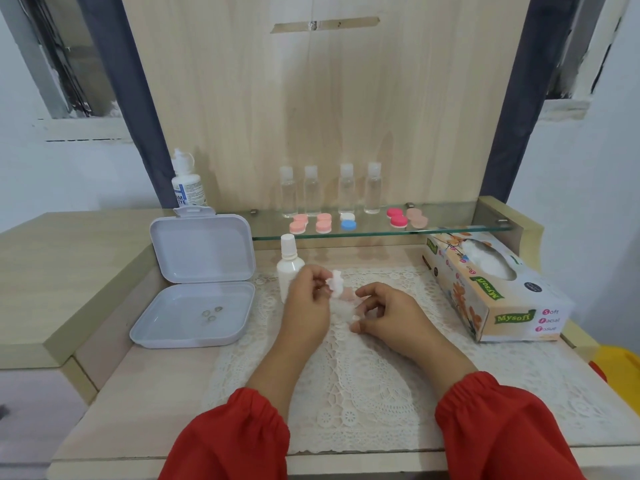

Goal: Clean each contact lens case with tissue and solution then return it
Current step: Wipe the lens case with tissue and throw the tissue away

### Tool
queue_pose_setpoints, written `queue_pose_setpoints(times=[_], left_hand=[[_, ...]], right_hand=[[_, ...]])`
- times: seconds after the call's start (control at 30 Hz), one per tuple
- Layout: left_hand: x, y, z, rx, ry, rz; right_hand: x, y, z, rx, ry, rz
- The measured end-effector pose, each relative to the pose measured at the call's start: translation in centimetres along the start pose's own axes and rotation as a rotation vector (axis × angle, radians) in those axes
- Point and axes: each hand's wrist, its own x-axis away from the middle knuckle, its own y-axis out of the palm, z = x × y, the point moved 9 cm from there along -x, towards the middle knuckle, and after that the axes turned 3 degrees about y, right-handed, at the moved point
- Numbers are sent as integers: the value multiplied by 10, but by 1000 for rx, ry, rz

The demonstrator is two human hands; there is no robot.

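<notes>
White tissue [336,284] pinched in left hand [309,299], right hand [388,315] fingers curled, perhaps hiding a pale case.

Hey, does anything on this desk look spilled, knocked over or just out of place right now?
Nothing looks spilled or toppled. The bottles stand upright and the lens cases on the glass shelf sit in pairs. One oddity: a few loose contact lenses lie bare in the open white box instead of in a case.
</notes>
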Motion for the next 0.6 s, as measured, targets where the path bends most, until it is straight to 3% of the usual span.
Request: queue_pose_setpoints(times=[0.07, 0.27, 0.6], left_hand=[[-3, -9, 0, -41, 39, 41], [3, 5, 1, -159, 87, -100], [6, 17, -5, -327, 52, -264]], right_hand=[[1, 1, -3, 75, -27, -17], [1, 4, -8, 191, -87, 2], [4, -7, -5, 133, -62, 64]])
